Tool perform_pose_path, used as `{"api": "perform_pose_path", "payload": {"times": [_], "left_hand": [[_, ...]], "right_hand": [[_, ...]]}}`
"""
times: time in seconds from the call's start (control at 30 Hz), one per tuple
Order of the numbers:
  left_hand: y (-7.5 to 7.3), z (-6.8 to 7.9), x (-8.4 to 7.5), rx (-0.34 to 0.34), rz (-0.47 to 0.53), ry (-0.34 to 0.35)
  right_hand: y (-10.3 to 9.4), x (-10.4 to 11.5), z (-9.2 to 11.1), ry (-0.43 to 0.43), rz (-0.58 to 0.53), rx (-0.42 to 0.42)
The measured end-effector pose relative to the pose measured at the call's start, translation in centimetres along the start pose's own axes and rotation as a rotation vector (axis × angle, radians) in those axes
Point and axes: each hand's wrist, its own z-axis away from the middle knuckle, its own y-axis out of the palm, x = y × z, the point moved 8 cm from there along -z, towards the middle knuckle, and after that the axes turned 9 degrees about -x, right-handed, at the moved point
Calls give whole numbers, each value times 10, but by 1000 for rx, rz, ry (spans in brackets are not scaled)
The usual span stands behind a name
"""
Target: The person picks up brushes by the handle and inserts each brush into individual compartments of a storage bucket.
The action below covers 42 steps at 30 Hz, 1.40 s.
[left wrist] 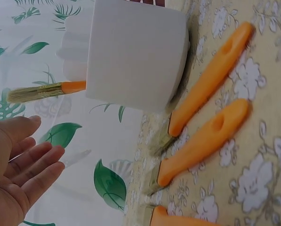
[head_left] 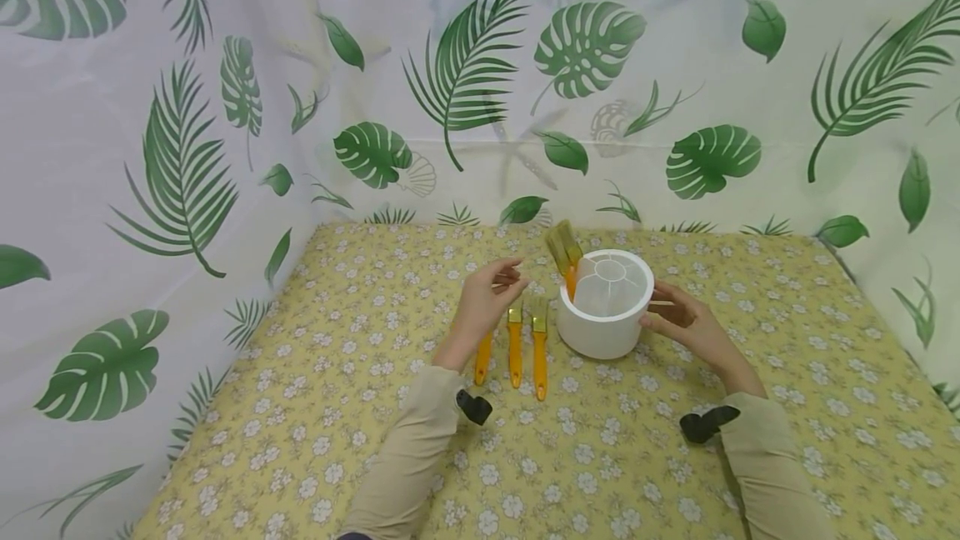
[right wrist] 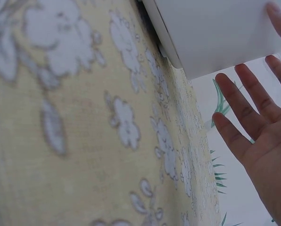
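A round white organizer (head_left: 600, 338) with thin dividers inside stands on the table. Paintbrushes (head_left: 562, 247) with orange handles lean in its left side, bristles up; their exact number is hard to make out. My left hand (head_left: 487, 298) hovers left of the organizer, holding nothing, its fingers loosely bent. Below and beside it three more paintbrushes (head_left: 540, 357) lie side by side on the cloth, bristles pointing away from me. My right hand (head_left: 693, 327) is at the organizer's right side, fingers spread and thumb at the wall (right wrist: 215, 37), without gripping it.
A yellow flowered cloth (head_left: 300, 440) covers the table. White curtains (head_left: 465, 182) printed with green leaves hang behind it and on both sides. Each forearm wears a black strap piece (head_left: 474, 407) near the cuff.
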Motion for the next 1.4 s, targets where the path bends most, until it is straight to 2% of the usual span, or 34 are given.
{"api": "perform_pose_path", "payload": {"times": [0.17, 0.4, 0.77, 1.0, 1.4], "left_hand": [[-5, 2, 6, -3, -32, -15], [-12, 5, 17, 14, -63, -2], [-22, 10, 31, 19, -100, -46], [-27, 13, 40, 12, -79, -73], [-33, 14, 56, 20, -149, -100]], "right_hand": [[-1, 0, 0, -13, -15, -2], [-2, -2, -1, -33, -24, -16], [-3, -5, -1, -31, -21, -32], [-1, -5, -2, -25, -68, -4], [1, -5, -1, -23, -53, 7]]}}
